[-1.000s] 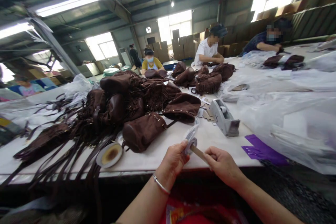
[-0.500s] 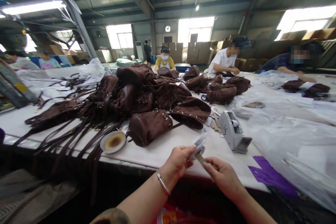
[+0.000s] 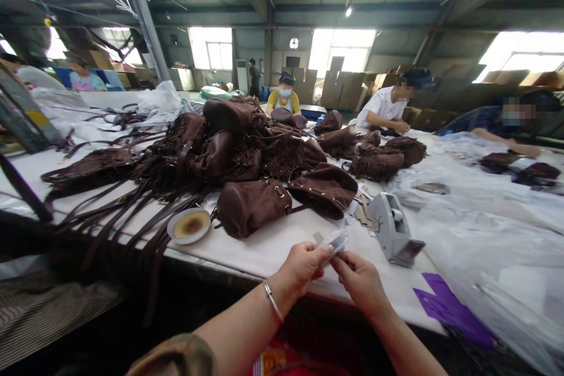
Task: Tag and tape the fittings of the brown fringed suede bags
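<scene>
My left hand (image 3: 305,265), with a metal bangle at its wrist, is closed on a small crumpled clear plastic bag (image 3: 339,238) just above the table's near edge. A small tan card (image 3: 318,238) pokes out above the left thumb. My right hand (image 3: 359,279) meets it from the right, fingers pinched on the bag's lower end; its fingertips are partly hidden. Beyond my hands lie two dark brown drawstring bags (image 3: 254,207) with metal eyelets. To the right stands a grey tape dispenser (image 3: 393,230).
A heap of brown fringed bags (image 3: 229,141) fills the middle, straps hanging over the front edge. A white dish (image 3: 189,225) with a brown stain sits left. Clear plastic sheets (image 3: 497,235) and a purple piece (image 3: 453,308) lie right. Co-workers (image 3: 388,107) sit across the table.
The right hand has moved up and left against the left hand. The tan strip that it held below the plastic bag no longer shows there; a tan card end now shows above the left thumb.
</scene>
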Demonstrator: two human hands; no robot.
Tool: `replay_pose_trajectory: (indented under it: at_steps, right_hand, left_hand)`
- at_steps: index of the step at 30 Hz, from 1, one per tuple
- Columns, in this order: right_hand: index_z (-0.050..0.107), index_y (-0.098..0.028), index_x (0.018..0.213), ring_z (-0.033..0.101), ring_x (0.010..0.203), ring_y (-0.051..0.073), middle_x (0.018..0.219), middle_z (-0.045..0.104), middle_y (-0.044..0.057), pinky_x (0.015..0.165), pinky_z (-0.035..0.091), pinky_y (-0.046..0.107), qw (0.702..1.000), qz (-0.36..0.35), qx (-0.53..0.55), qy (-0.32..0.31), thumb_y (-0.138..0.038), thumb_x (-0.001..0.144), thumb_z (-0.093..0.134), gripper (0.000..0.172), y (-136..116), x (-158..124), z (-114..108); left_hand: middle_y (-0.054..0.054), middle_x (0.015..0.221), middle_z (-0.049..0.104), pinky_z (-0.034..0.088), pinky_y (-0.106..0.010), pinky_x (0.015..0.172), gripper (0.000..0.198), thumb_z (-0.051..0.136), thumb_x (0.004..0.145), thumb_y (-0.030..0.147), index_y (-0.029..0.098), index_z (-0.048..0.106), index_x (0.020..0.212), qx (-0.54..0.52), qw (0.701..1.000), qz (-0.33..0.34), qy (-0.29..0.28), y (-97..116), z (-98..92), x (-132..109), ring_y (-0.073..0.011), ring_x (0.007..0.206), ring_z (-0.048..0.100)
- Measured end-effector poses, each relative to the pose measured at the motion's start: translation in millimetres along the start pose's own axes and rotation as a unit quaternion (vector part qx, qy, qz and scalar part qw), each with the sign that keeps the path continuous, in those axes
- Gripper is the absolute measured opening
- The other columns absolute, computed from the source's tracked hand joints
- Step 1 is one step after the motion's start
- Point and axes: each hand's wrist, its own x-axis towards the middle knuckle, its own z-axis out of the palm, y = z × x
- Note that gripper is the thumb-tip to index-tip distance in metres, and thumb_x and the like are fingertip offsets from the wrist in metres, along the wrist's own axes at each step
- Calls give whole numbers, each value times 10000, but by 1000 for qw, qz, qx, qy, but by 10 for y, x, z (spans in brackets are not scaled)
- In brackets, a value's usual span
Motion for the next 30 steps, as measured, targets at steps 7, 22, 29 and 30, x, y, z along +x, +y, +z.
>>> replay_pose_trajectory:
  at_steps: [7,22,29,30]
  right_hand:
    - [692,-165,902,477,512,135,567,547,-21,488,360,245,997,34,28,-58,-620,801,614,472,82,-42,6]
    - [604,-193,1168,608,692,167,821,660,26,630,502,275,995,-91,16,-46,-428,883,613,369,88,-211,-4]
    - [683,-222,905,628,861,194,896,662,60,789,507,330,926,-335,-170,-36,-217,965,506,186,-123,3,-150]
    - [687,-221,901,627,892,206,927,663,69,812,503,351,913,-355,-197,-30,-203,959,507,189,-144,61,-160]
  left_hand:
    - [23,652,518,301,-234,506,461,822,592,495,131,590,755,64,996,56,9,-9,-149,71,-81,538,422]
    - [24,613,546,311,-233,512,342,732,688,430,114,658,795,160,983,79,50,-11,-243,77,-95,540,434]
    - [-21,777,631,397,-256,662,325,725,716,462,143,686,764,362,913,176,67,-43,-271,65,-166,740,542]
    - [-25,789,633,400,-262,684,336,712,735,483,149,683,758,396,895,194,65,-57,-284,68,-172,760,544]
